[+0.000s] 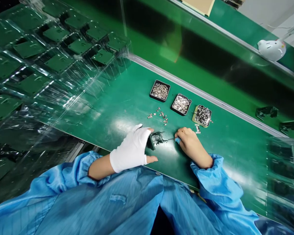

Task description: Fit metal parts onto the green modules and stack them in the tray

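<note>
Dark green part (pixel 155 140) in the left hand (pixel 130 148), thin dark tool (pixel 171 139) in the right hand (pixel 189 141)

Your left hand, in a white glove with bare fingertips, grasps the part just above the counter (pixel 127 98), near its front edge; the thumb stands apart from it. Your right hand pinches the tool (a bit of blue wrap (pixel 177 140) shows at the fingers), its tip pointing at the part; contact cannot be told. Loose metal pieces (pixel 163 115) lie beyond, between your hands and three small trays (pixel 156 98) of metal bits. Clear plastic trays (pixel 98 78) holding green parts (pixel 103 56) stand to your left.
</note>
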Demonstrator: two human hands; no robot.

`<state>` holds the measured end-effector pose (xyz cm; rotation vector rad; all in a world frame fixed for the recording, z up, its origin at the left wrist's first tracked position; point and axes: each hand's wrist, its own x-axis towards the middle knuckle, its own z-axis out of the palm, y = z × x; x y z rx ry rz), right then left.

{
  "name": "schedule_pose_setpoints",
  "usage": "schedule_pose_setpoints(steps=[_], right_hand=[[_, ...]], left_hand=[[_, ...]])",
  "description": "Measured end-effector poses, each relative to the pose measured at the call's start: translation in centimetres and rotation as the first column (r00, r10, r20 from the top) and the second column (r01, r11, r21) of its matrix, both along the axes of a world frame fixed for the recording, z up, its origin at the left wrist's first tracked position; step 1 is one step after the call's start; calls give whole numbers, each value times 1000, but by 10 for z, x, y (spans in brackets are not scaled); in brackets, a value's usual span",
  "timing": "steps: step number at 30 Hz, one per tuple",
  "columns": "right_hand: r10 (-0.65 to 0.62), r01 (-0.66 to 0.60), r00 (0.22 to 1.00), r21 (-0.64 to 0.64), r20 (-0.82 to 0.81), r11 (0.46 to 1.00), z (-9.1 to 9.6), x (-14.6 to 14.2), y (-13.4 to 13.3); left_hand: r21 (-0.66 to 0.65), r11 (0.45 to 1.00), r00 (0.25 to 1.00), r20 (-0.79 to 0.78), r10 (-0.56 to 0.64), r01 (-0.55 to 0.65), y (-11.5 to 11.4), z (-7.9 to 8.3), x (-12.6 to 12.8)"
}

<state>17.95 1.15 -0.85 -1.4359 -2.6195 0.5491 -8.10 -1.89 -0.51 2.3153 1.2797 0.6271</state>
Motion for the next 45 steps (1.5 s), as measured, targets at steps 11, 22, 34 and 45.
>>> schedule_pose_setpoints(steps=[11,22,34,45], right_hand=[[-35,-30,955,-216,-293,976,-2,-32,-1],[-38,0,986,-227,-162,974,1,-35,-1],[27,-35,999,-291,-34,956,9,-36,-5],[-212,76,821,-267,-530,961,22,-29,-8]], left_hand=[[-240,971,996,89,1,21,18,-9,-9],[-245,967,996,77,-48,66,21,-13,-13],[-253,965,996,77,-51,69,23,-13,-14],[-110,987,914,400,-66,120,12,-12,-8]])
